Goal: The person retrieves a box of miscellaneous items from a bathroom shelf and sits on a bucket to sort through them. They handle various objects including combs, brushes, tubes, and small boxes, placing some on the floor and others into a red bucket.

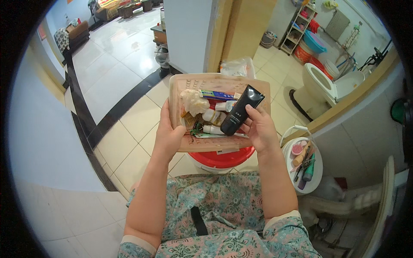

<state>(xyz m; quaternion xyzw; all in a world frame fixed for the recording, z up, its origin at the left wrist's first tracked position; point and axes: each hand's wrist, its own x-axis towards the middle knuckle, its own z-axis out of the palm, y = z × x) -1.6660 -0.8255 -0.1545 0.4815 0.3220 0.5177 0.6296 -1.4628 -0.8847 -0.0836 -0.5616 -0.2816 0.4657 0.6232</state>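
My left hand (169, 136) grips the left rim of a pinkish plastic basket (183, 84), its thumb over the edge. A black squeeze tube (241, 111) is held by my right hand (261, 131) over the basket's right side, thumb on top and fingers partly hidden behind. Inside the basket lie a cream-coloured shower puff (194, 102), a blue toothpaste box (218, 95), white tubes and bottles (211, 116), and a comb (189, 122). Some smaller items among them are hard to make out.
A red-lidded bucket (221, 158) stands under the basket. At my right, a white bucket (317, 172) carries brushes, tubes and a pink round item on top. Beyond the door frame (344, 114) are a toilet (320, 86) and a shelf rack (297, 30). A plastic bag (238, 67) lies behind the basket.
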